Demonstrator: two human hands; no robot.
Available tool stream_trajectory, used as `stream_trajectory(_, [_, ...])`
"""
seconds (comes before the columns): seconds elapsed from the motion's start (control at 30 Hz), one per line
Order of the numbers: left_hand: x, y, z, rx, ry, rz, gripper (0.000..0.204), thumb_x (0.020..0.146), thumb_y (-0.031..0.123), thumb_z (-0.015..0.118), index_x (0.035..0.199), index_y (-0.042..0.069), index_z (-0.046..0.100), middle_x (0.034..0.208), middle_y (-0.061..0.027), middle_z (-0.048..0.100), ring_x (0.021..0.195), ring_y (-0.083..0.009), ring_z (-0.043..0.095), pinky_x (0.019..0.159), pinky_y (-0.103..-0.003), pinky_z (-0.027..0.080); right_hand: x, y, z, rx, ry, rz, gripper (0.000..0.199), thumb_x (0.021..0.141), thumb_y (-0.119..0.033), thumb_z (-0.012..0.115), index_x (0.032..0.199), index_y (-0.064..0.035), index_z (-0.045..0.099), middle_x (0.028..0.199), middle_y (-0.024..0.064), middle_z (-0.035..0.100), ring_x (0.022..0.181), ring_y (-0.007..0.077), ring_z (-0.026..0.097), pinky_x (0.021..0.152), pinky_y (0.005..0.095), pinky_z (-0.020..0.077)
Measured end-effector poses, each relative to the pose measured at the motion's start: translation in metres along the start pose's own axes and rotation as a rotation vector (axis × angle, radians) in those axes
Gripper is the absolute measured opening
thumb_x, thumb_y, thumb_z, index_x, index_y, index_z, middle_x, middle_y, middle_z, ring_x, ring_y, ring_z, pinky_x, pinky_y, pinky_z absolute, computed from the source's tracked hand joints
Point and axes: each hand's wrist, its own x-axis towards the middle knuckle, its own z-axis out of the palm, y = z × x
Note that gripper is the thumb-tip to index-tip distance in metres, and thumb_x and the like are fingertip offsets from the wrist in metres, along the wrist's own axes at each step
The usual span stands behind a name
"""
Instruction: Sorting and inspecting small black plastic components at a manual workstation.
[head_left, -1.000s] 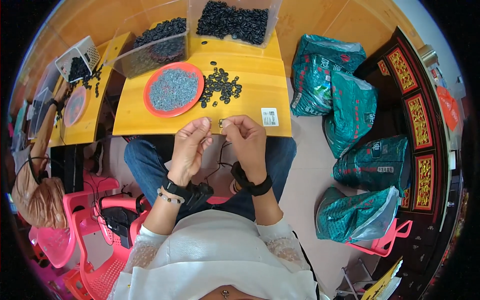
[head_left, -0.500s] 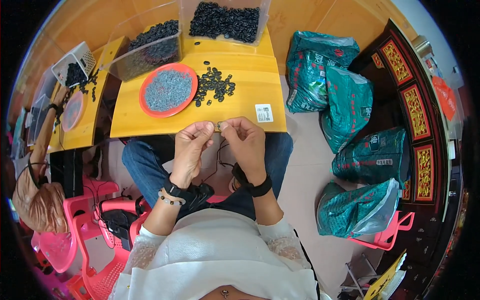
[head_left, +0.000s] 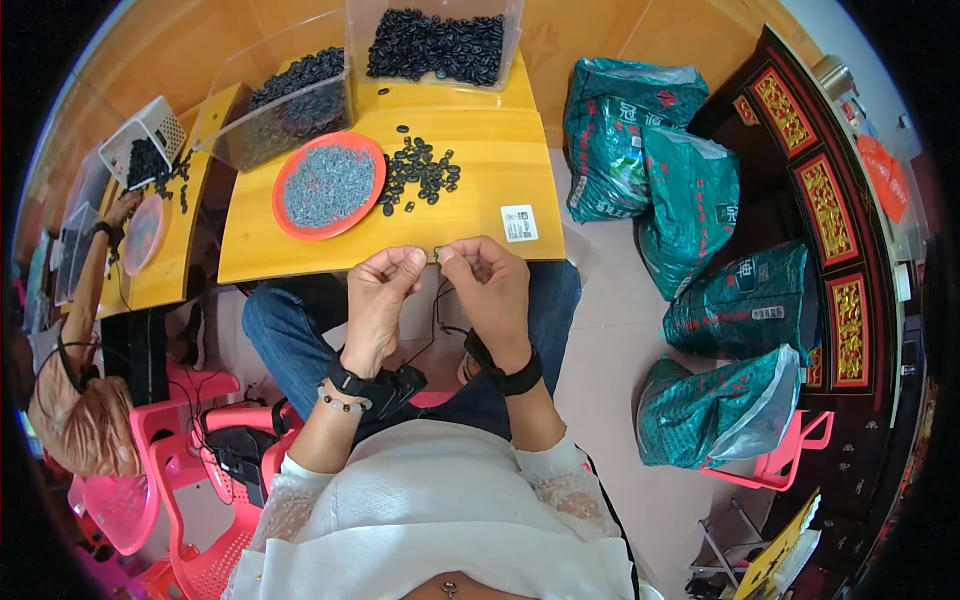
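In front of the table's near edge, my two hands are held close together with thumbs and index fingers pinched. A small dark oval piece (head_left: 437, 254) shows at the fingertips of my right hand (head_left: 492, 285), which is closed on it. Beside it, my left hand (head_left: 376, 295) is closed too; whatever lies between its fingertips is too small to make out. Beyond them on the yellow table (head_left: 470, 215) stands a red plate (head_left: 377, 165) heaped with small silvery metal pieces (head_left: 325, 185). Loose black oval pieces (head_left: 425, 170) lie scattered at its right.
Two clear bins (head_left: 350, 90) (head_left: 515, 40) of black pieces stand at the back. Green sacks (head_left: 690, 200) are on the right, one on a pink chair (head_left: 780, 455). At left, a co-worker's arm (head_left: 90, 270) reaches over another table near a white basket (head_left: 165, 120).
The view has shifted slightly. My hands keep almost the same pose, and the small piece between them shows less. At left, the co-worker's hand has drawn back from the basket.
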Motion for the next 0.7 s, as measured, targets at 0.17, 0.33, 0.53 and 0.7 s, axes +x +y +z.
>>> stream_trajectory(0.17, [-0.001, 0.001, 0.003, 0.037, 0.003, 0.029, 0.011, 0.08, 0.012, 0.069, 0.085, 0.003, 0.066, 0.072, 0.0012, 0.061, 0.059, -0.0039, 0.048, 0.056, -0.018, 0.041, 0.001, -0.003, 0.0, 0.009, -0.017, 0.003, 0.01, 0.081, -0.007, 0.064, 0.082, 0.0031, 0.062, 0.069, 0.001, 0.062, 0.062, 0.0046, 0.056, 0.058, 0.0183, 0.0442])
stream_trajectory(0.33, [-0.003, -0.003, 0.012, 0.129, -0.034, 0.086, 0.012, 0.081, 0.013, 0.068, 0.085, 0.002, 0.066, 0.071, 0.0018, 0.06, 0.059, -0.0043, 0.048, 0.056, -0.018, 0.04, -0.002, -0.005, -0.007, -0.049, 0.028, -0.042, 0.008, 0.081, -0.005, 0.062, 0.08, 0.0028, 0.062, 0.067, -0.0003, 0.06, 0.059, 0.0047, 0.055, 0.055, 0.0185, 0.0433])
stream_trajectory(0.53, [-0.001, -0.022, 0.016, 0.187, 0.012, -0.003, 0.011, 0.082, 0.013, 0.064, 0.087, 0.003, 0.064, 0.071, 0.0045, 0.056, 0.062, -0.0038, 0.048, 0.056, -0.018, 0.038, -0.012, -0.006, -0.017, -0.104, 0.096, -0.145, 0.011, 0.079, -0.009, 0.061, 0.078, 0.0014, 0.062, 0.061, 0.0085, 0.061, 0.055, 0.0088, 0.055, 0.05, 0.0251, 0.0441])
stream_trajectory(0.7, [0.005, -0.024, 0.008, -0.098, -0.147, -0.141, 0.016, 0.085, 0.012, 0.061, 0.099, 0.004, 0.062, 0.092, -0.0008, 0.063, 0.076, -0.0073, 0.058, 0.064, -0.018, 0.045, -0.012, -0.003, -0.013, -0.038, 0.1, -0.107, 0.01, 0.079, -0.004, 0.057, 0.073, 0.0036, 0.06, 0.06, 0.0089, 0.062, 0.052, 0.0137, 0.06, 0.049, 0.0269, 0.0461])
